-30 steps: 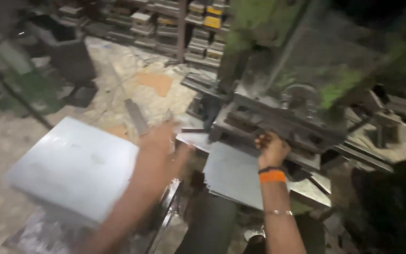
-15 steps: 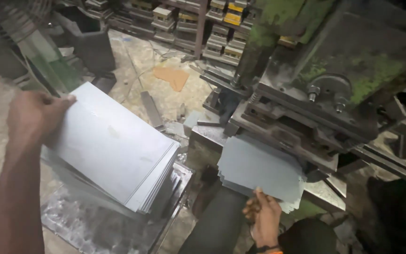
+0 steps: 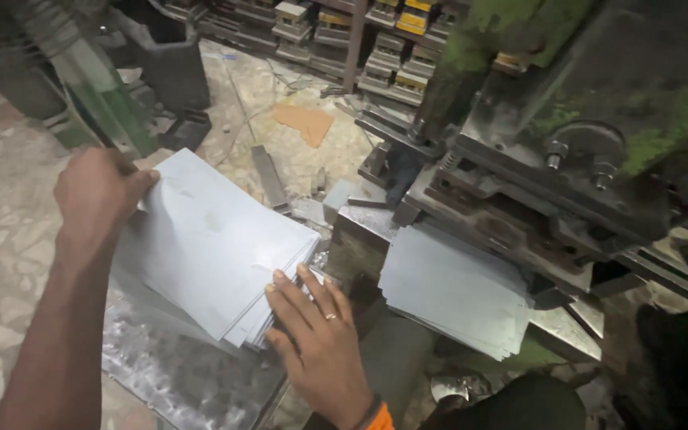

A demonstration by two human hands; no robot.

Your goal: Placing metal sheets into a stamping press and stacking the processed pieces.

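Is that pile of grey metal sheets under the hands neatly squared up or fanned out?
Fanned out. The sheet stack shows stepped edges at its near corner, where the right hand touches; the left hand grips the far edge.

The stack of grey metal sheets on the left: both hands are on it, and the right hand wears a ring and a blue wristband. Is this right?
Not quite. In the head view, the right hand wears an orange wristband, not blue. The rest holds: both hands, left hand too, are on the stack of grey sheets, and the ring is there.
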